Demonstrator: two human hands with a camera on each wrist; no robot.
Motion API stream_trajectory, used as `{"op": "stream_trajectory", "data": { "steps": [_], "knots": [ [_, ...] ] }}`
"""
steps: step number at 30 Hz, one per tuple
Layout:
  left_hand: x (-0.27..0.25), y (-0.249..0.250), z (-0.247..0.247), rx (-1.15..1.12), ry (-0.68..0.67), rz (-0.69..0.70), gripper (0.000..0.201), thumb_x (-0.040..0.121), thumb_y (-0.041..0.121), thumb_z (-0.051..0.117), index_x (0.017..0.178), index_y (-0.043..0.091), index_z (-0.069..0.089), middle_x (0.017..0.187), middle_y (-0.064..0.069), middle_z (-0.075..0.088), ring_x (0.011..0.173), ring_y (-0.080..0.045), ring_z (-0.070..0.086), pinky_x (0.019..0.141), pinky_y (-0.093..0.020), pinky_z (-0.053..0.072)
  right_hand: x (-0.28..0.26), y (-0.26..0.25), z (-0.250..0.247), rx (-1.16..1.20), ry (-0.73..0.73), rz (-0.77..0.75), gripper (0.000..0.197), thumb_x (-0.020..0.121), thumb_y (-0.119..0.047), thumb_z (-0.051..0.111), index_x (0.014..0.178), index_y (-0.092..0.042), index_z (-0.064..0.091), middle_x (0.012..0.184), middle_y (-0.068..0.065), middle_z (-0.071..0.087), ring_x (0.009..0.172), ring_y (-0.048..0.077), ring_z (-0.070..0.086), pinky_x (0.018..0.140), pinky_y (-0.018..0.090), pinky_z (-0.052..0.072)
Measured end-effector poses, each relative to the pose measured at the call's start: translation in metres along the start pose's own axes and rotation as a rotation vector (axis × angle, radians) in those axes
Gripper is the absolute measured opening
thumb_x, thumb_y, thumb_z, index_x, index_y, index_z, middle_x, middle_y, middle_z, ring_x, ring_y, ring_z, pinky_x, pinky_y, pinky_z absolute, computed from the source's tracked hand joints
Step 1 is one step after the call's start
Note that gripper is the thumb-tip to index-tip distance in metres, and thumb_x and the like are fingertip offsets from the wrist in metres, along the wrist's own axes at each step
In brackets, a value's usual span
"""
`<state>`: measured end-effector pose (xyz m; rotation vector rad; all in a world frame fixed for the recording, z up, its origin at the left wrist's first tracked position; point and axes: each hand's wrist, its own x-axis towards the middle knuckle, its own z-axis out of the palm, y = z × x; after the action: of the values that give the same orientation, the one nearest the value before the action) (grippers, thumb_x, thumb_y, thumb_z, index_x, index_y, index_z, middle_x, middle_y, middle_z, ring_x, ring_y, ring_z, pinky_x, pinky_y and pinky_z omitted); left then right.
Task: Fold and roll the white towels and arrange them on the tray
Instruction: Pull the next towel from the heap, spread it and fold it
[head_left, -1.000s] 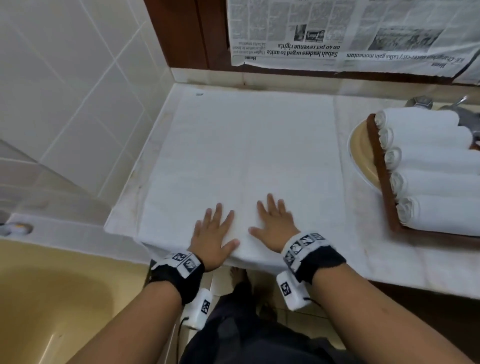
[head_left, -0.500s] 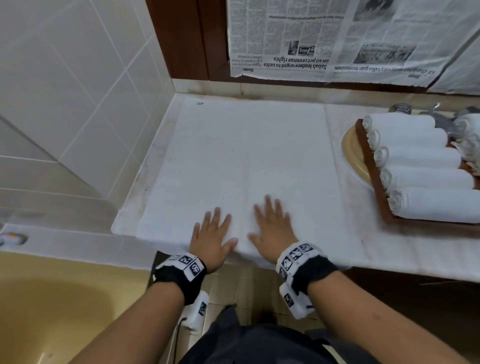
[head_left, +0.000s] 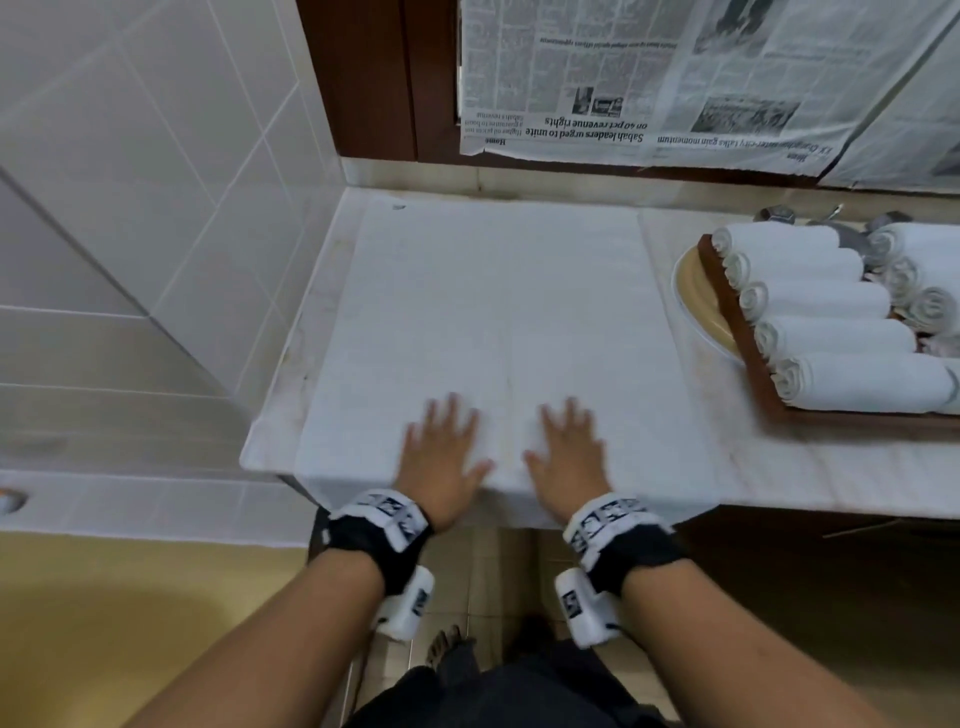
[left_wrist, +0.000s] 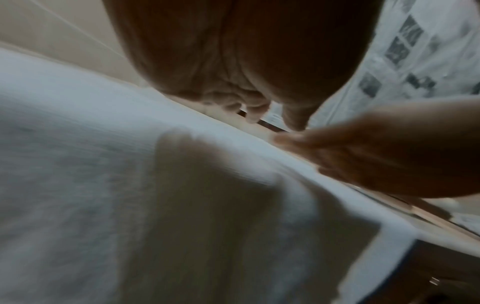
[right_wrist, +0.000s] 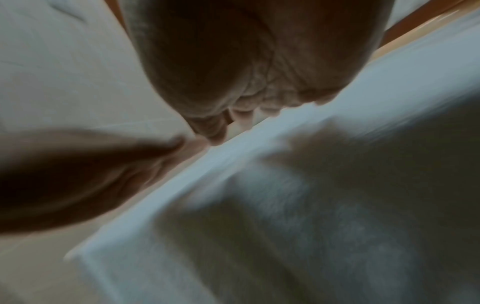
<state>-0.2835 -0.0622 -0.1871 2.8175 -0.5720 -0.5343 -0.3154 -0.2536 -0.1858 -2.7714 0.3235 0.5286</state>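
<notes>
A white towel (head_left: 493, 322) lies spread flat on the counter, its near edge hanging over the front. My left hand (head_left: 441, 457) and right hand (head_left: 566, 457) rest flat on it near that edge, fingers spread, palms down, side by side. At the right a brown wooden tray (head_left: 727, 312) holds several rolled white towels (head_left: 821, 301) in a row. Both wrist views are blurred: the left shows the towel (left_wrist: 130, 164) under my palm (left_wrist: 233, 51), the right shows the towel (right_wrist: 311, 205) below my palm (right_wrist: 246, 51).
A beige basin (head_left: 691, 291) sits under the tray's left end, with metal taps (head_left: 779, 214) behind. Newspaper (head_left: 675, 78) covers the wall at the back. White tiled wall (head_left: 130, 182) stands at the left, a yellow tub (head_left: 104, 623) below it.
Both hands have slid a little toward the near edge of the towel and are blurred with motion. The head view has tilted, showing more of the tray.
</notes>
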Motion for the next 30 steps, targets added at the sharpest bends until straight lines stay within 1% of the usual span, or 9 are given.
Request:
{"op": "stream_trajectory", "data": {
  "steps": [2,4,6,9,12,17,20,26,30],
  "knots": [
    [0.004,0.016,-0.002,-0.047,-0.113,0.089,0.068,0.099,0.06,0.02,0.157,0.03,-0.001,0.164,0.003,-0.014,0.15,-0.023,-0.015,0.12,-0.047,-0.003,-0.009,-0.016,0.009,-0.027,-0.109,-0.137,0.067,0.105,-0.036,0.035,0.158,-0.028,-0.004,0.163,0.004,-0.022,0.152,0.028,-0.015,0.121,0.049,0.001],
    [0.007,-0.017,-0.003,0.006,-0.14,0.005,0.074,0.094,0.067,0.013,0.157,0.031,-0.001,0.163,0.004,-0.014,0.151,-0.024,-0.01,0.119,-0.047,0.002,-0.013,0.007,0.01,-0.077,-0.115,-0.097,0.063,0.106,-0.039,0.029,0.158,-0.031,-0.006,0.163,0.0,-0.024,0.152,0.023,-0.014,0.121,0.049,-0.001],
    [0.003,-0.071,-0.006,0.076,-0.097,-0.139,0.085,0.079,0.073,0.0,0.156,0.036,-0.003,0.163,0.003,-0.017,0.152,-0.024,-0.008,0.118,-0.049,0.006,-0.016,0.05,0.005,-0.072,-0.075,0.032,0.061,0.106,-0.041,0.026,0.158,-0.033,-0.005,0.163,-0.001,-0.023,0.153,0.022,-0.011,0.121,0.05,0.001],
    [-0.01,-0.131,-0.021,-0.018,-0.08,-0.305,0.068,0.097,0.061,0.019,0.156,0.037,-0.005,0.162,0.005,-0.022,0.151,-0.021,-0.012,0.119,-0.05,0.001,-0.02,0.112,-0.014,-0.021,0.022,0.32,0.061,0.106,-0.042,0.026,0.159,-0.028,0.0,0.166,0.002,-0.015,0.153,0.026,-0.003,0.121,0.053,0.012],
    [0.001,-0.12,-0.031,-0.045,-0.063,-0.328,0.066,0.103,0.05,0.028,0.157,0.029,-0.003,0.163,0.002,-0.019,0.151,-0.022,-0.01,0.12,-0.051,0.0,-0.007,0.105,-0.03,0.013,0.052,0.469,0.063,0.103,-0.04,0.034,0.158,-0.021,0.009,0.166,0.01,-0.006,0.152,0.031,0.002,0.121,0.051,0.015],
    [0.018,-0.014,-0.036,-0.189,-0.099,0.079,0.064,0.105,0.044,0.03,0.158,0.025,-0.001,0.163,0.001,-0.018,0.151,-0.019,-0.012,0.12,-0.044,-0.003,0.007,-0.016,-0.01,-0.002,-0.03,0.011,0.068,0.104,-0.038,0.039,0.16,-0.024,0.002,0.164,0.008,-0.019,0.152,0.029,-0.012,0.121,0.047,0.006],
    [0.018,-0.027,-0.028,-0.156,-0.217,0.092,0.066,0.103,0.052,0.024,0.157,0.024,-0.003,0.162,0.002,-0.019,0.151,-0.021,-0.013,0.121,-0.046,-0.002,-0.004,-0.02,0.006,-0.083,-0.138,-0.09,0.067,0.105,-0.043,0.033,0.158,-0.03,-0.005,0.162,0.003,-0.025,0.152,0.025,-0.016,0.121,0.048,-0.001],
    [0.016,-0.145,-0.038,-0.029,-0.146,-0.27,0.074,0.101,0.055,0.032,0.156,0.029,-0.011,0.16,-0.001,-0.027,0.15,-0.025,-0.016,0.12,-0.051,0.001,-0.01,0.096,-0.018,-0.017,-0.036,0.371,0.066,0.104,-0.05,0.024,0.158,-0.028,-0.008,0.164,0.006,-0.022,0.152,0.029,-0.01,0.122,0.054,0.006],
    [0.045,-0.104,-0.044,0.046,-0.06,-0.265,0.077,0.102,0.052,0.031,0.157,0.017,-0.01,0.16,-0.011,-0.025,0.15,-0.032,-0.013,0.12,-0.049,0.004,0.021,0.065,-0.039,0.007,0.035,0.417,0.068,0.103,-0.045,0.035,0.159,-0.02,0.006,0.166,0.011,-0.009,0.152,0.032,-0.003,0.122,0.052,0.011]
  ]
}}
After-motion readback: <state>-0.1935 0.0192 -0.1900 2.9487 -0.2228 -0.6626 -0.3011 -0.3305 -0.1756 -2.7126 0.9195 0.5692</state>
